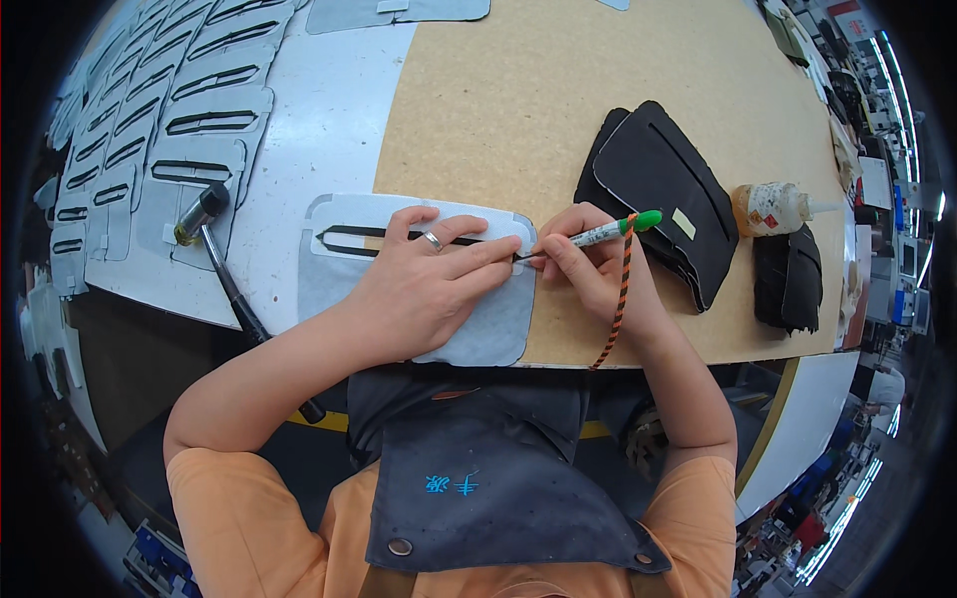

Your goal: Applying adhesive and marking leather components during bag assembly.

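Note:
A light grey flat piece with rounded corners lies at the table's front edge. It has a long slot edged by black strips, partly covered by my fingers. My left hand lies on it with fingers stretched and spread, a ring on one finger. My right hand is closed around a pen-like tool with a white printed barrel and a green end. Its thin dark tip meets the piece by the slot's right end, close to my left fingertips. An orange and black striped cord hangs from the tool.
Many similar grey pieces overlap at the far left. A hammer leans over the front edge there. To the right lie stacked black pieces, a squeeze bottle of amber liquid and a small black bundle. A brown board covers the table.

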